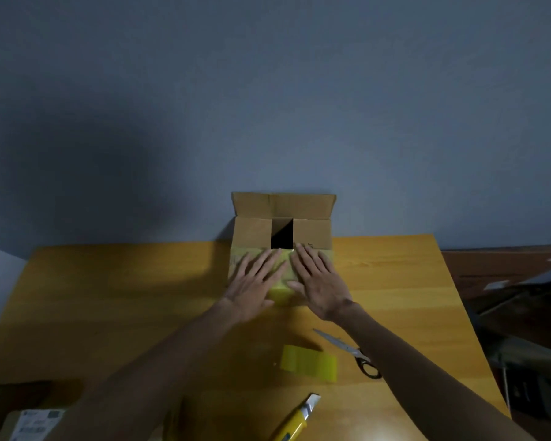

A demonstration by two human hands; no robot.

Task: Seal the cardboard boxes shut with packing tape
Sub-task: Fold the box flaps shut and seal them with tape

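Nearest the camera, well short of the cardboard box (pixel 312 232), a yellow utility knife (pixel 299 418) lies on the wooden worktop (pixel 109 297) with its blade end pointing toward the box. A labelled parcel (pixel 32 421) sits off to the box's near left, at the worktop's corner. Closer to the box, a loose strip of yellow packing tape (pixel 309 364) lies flat, and just right of it are scissors (pixel 347 351) with their tips toward the box. At the box's near side, the left hand (pixel 255 281) and right hand (pixel 318 281) lie side by side with fingers straight and spread, pressing flat on yellowish tape (pixel 280 292) that covers the near flap; neither grips anything. The box stands at the worktop's far edge, close to the blue-grey wall (pixel 268 90). Beyond the fingertips its two side flaps are folded inward with a dark gap between them, and its far flap (pixel 283 205) stands upright.
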